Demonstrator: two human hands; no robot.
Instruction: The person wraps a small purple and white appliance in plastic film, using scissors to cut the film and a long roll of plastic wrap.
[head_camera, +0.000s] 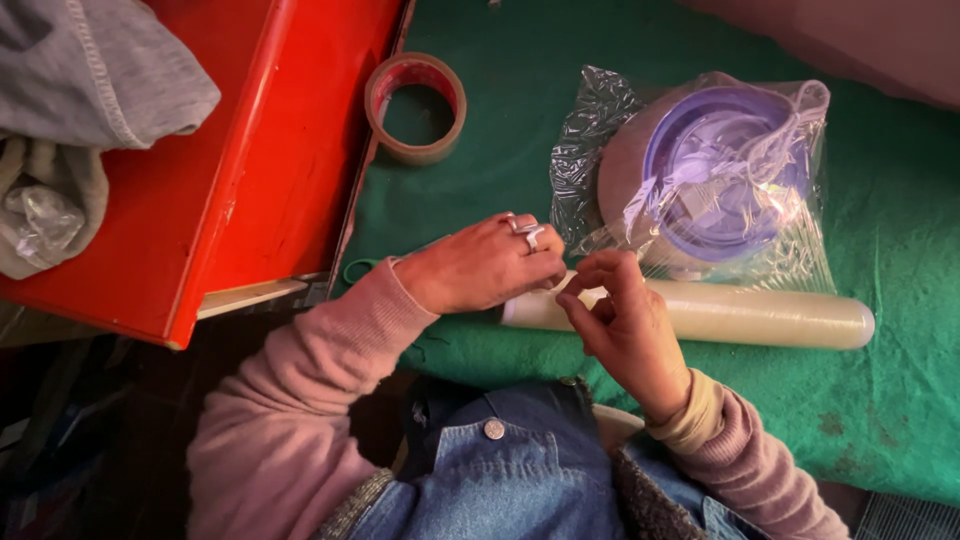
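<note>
Your left hand (480, 265) rests closed over the near end of the cling-film roll (720, 312) lying on the green cloth (900, 400); your right hand (625, 320) pinches at its edge. Judged light, slippery, thin film; grip the stiff core ends.

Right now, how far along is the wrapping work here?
Looks done: the purple container already sits inside clear plastic. In hand: the left hand and right hand pick at the film roll near its end. Left: the tape roll lies untouched.
</note>
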